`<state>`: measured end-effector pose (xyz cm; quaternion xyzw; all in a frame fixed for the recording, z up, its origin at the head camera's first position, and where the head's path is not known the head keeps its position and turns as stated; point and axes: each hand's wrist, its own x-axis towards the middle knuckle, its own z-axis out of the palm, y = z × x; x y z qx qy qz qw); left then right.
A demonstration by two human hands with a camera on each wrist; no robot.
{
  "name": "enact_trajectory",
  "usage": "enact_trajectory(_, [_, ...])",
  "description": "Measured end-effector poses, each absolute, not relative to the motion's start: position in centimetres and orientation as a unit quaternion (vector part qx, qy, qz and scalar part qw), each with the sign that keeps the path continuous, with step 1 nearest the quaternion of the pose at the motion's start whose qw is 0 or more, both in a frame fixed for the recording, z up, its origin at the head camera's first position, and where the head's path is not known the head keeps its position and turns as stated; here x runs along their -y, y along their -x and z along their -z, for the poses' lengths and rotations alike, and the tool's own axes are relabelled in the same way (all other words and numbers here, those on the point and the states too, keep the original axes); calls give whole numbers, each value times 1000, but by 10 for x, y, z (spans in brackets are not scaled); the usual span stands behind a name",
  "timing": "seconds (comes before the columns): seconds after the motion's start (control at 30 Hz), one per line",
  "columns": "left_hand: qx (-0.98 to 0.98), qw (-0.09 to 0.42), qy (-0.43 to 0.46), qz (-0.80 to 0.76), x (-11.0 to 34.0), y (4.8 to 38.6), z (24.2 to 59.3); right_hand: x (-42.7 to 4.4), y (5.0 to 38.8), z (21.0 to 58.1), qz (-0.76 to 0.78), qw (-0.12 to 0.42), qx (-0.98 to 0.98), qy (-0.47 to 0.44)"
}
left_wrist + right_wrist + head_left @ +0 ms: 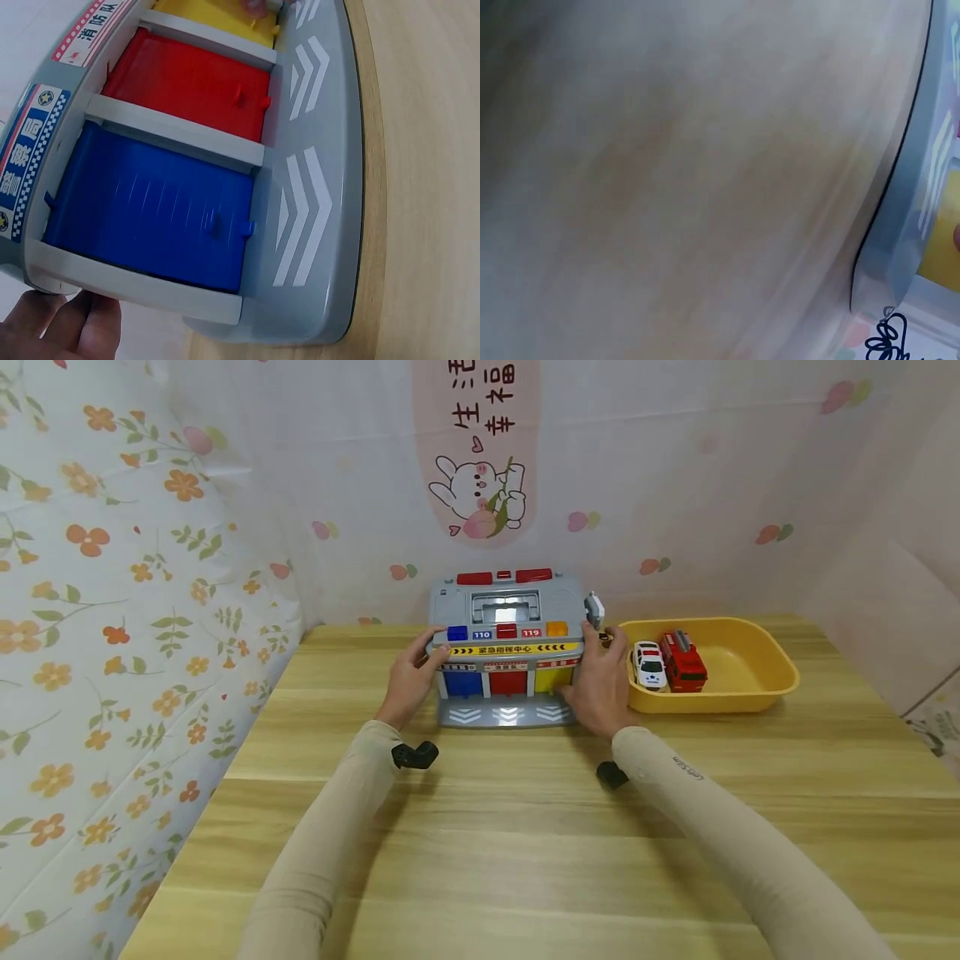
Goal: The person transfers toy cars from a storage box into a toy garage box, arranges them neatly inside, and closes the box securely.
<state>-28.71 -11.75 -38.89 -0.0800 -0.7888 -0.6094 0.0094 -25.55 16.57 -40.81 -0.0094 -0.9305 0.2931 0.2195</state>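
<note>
Left hand (pixel 411 683) gripped garage's (pixel 506 649) left side, fingers part-curled | right hand (pixel 603 689) gripped right side, thumb at yellow door (pixel 551 679) | garage stood on desk (pixel 510 852) between hands | tub (pixel 720 702) beside held white car (pixel 649 665), red truck (pixel 684 665) | cloth (pixel 630 468) hung behind

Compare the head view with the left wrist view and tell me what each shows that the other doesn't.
Only the head view shows the yellow tub, with the white toy car and red toy truck in it, and the printed rabbit behind.

Only the left wrist view shows the blue sign legibly and thin pale lines on the blue door.

Both show the toy station, that door, the red door, the yellow door, the left hand and the wooden table.
</note>
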Motion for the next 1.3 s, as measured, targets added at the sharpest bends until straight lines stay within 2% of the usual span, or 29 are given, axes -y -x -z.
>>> enact_trajectory(0.77, [791,8,83,606,120,289,389,-169,250,402,-264,203,943,-15])
enact_trajectory(1.3, [793,20,84,603,116,291,390,-182,244,382,-278,159,946,-50])
